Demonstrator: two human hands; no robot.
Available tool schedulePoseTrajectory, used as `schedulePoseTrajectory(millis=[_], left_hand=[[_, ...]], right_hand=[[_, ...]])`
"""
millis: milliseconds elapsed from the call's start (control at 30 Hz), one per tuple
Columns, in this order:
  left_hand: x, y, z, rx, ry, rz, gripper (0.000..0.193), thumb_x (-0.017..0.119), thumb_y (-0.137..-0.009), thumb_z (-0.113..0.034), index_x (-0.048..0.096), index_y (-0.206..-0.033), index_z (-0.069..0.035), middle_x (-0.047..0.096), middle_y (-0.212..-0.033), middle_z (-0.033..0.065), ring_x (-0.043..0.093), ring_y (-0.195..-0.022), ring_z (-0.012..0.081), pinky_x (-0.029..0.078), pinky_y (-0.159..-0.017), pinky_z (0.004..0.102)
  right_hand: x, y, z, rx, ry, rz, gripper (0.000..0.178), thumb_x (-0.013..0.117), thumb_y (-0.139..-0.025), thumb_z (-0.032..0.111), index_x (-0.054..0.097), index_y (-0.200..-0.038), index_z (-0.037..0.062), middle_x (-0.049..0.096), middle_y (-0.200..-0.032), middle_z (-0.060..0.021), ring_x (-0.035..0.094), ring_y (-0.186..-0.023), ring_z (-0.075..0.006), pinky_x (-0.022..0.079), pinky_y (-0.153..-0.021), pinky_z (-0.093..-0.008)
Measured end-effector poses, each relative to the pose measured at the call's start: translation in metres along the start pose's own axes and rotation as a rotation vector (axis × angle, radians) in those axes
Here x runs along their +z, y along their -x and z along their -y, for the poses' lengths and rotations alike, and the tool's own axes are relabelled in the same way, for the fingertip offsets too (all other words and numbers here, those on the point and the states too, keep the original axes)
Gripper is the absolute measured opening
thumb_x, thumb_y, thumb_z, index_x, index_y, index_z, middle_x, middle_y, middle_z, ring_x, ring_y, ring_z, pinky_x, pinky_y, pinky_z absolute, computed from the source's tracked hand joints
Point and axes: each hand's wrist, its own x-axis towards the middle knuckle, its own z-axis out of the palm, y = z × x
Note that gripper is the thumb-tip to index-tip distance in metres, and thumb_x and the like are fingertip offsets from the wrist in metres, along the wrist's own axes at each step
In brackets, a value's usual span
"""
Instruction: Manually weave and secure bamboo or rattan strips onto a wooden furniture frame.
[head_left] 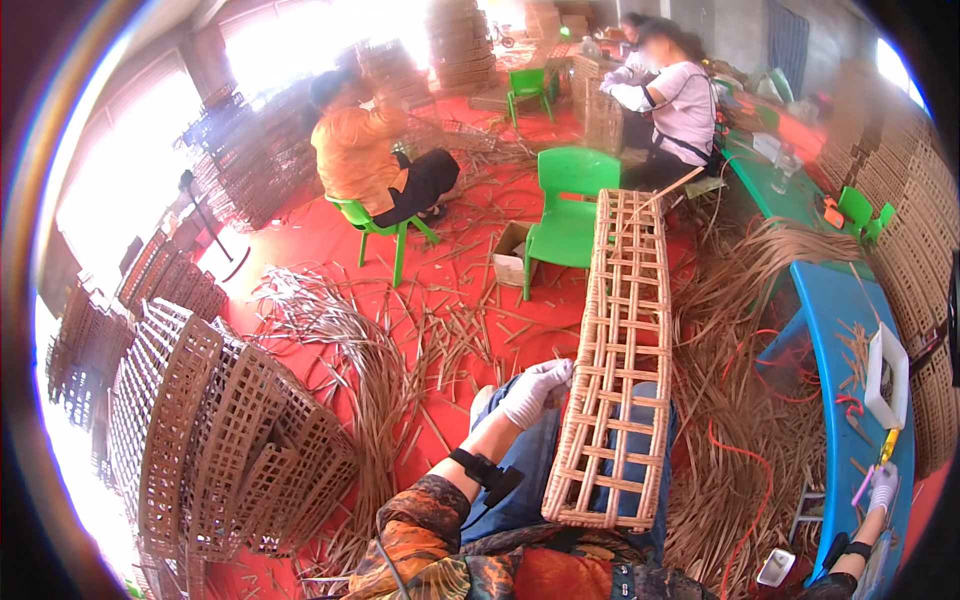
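A long, narrow basket (622,355) of tan woven strips, with an open grid of square holes, lies across my lap and points away from me. My left hand (540,392), in a pale glove, is closed with its fingertips against the basket's left edge. Far to the right, my gloved right hand (883,487) is over the blue table (845,400). Its fingers look drawn together. A yellow-handled tool (889,445) lies at its fingertips and a pink stick-like piece (863,487) beside it; what it grips is too small to make out.
Stacked woven panels (215,430) stand at the left, and loose strips (730,440) pile up right of my legs. A green chair (570,215) stands ahead. A white tray (886,378) lies on the blue table. Two seated people (360,150) (680,110) work farther off. An orange cord (745,455) crosses the floor.
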Motion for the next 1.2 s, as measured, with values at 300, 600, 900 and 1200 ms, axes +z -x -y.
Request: schedulePoseTrajectory(millis=[300,600,900,1200], left_hand=[[0.026,0.041,-0.049,0.642,-1.021,-0.527,0.021,0.066,-0.081,-0.01,0.064,-0.1,-0.001,0.063,-0.084,0.008,0.059,-0.071,0.0164,0.049,-0.068,0.0278],[0.083,0.083,-0.112,0.825,-1.004,-0.084,0.054,0.074,-0.078,-0.03,0.055,-0.12,-0.002,0.058,-0.104,0.012,0.06,-0.083,0.0197,0.049,-0.075,0.029],[0.071,0.074,-0.089,0.588,-0.401,-0.03,0.016,0.055,-0.092,-0.005,0.055,-0.106,0.001,0.06,-0.094,0.006,0.057,-0.088,0.0127,0.047,-0.083,0.0272],[0.096,0.074,-0.079,0.771,-0.587,-0.045,0.015,0.057,-0.082,0.004,0.054,-0.095,-0.002,0.058,-0.089,0.0155,0.06,-0.08,0.0341,0.049,-0.072,0.033]], right_hand=[[0.119,0.248,0.369,-0.24,-0.425,0.512,0.027,0.054,-0.092,0.02,0.059,-0.111,0.0024,0.045,-0.063,0.0031,0.039,-0.047,-0.0028,0.032,-0.039,-0.0176],[0.21,0.453,0.552,-0.3,-0.63,1.218,0.026,0.06,-0.086,0.008,0.056,-0.109,-0.0035,0.058,-0.075,-0.0035,0.052,-0.056,-0.0068,0.039,-0.048,-0.0187],[0.24,0.479,0.533,-0.851,-0.443,1.175,0.078,0.08,-0.07,0.019,0.041,-0.135,0.002,0.05,-0.131,-0.0118,0.051,-0.119,-0.0245,0.037,-0.104,-0.0372],[0.241,0.473,0.512,-1.04,-0.429,1.17,0.091,0.082,-0.066,0.023,0.034,-0.141,0.0044,0.037,-0.143,-0.0168,0.035,-0.135,-0.0309,0.027,-0.11,-0.0403]])
